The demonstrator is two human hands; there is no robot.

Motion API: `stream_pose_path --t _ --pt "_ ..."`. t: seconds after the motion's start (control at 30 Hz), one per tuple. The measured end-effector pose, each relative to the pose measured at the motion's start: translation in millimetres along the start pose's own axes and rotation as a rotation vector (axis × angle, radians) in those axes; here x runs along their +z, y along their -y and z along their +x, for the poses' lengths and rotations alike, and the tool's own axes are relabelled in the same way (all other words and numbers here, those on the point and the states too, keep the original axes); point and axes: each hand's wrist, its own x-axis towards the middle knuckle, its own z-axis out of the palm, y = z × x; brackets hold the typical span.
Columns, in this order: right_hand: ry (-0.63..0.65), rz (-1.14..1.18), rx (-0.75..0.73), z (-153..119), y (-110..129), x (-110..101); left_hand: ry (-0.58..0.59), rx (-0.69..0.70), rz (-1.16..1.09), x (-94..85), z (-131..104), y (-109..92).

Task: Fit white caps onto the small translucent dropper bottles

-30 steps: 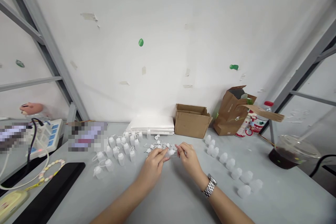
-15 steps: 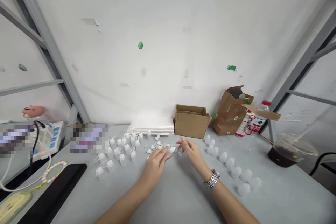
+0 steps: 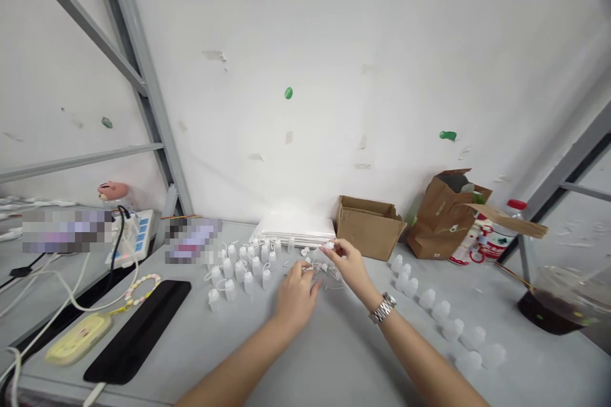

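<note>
My right hand [image 3: 351, 265] pinches a small white cap [image 3: 329, 245] between thumb and fingertips, above a loose pile of white caps with thin straps [image 3: 331, 272]. Beside the pile, at its near left edge, is my left hand [image 3: 296, 296]. Its fingers are bent, with the thumb apart from them, and I see nothing held there. Left of my hands stand several small white bottles [image 3: 248, 283] with strapped caps. A curved row of frosted, dome-shaped pieces [image 3: 440, 311] runs along the right side.
Behind the pile lie a stack of white sheets [image 3: 293, 227] and an open cardboard box [image 3: 370, 233]. Farther right are a brown paper bag [image 3: 436, 219] and a dark drink cup [image 3: 548, 311]. A black pad [image 3: 138, 331], a yellow case [image 3: 79, 338] and a power strip [image 3: 138, 238] lie left.
My hands have moved apart from the white piece between them; my right hand has risen slightly with a cap, my left hand has drawn back. The whole view has shifted left.
</note>
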Motion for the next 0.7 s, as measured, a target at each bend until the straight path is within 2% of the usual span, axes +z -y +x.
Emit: stream_pose_path --t 0.13,0.3,0.4,0.7 --pt "0.18 -0.137 -0.056 28 8 31 0.068 0.057 0.077 0.1 -6 -6" --pt "0.313 -0.322 -0.106 37 2 71 0.153 0.119 0.127 2.9 -13 -13" --pt "0.352 -0.43 -0.115 39 -1 78 0.178 0.134 0.141 3.1 -15 -14" --pt "0.501 -0.616 -0.065 45 8 80 0.24 0.108 0.153 3.8 -17 -15"
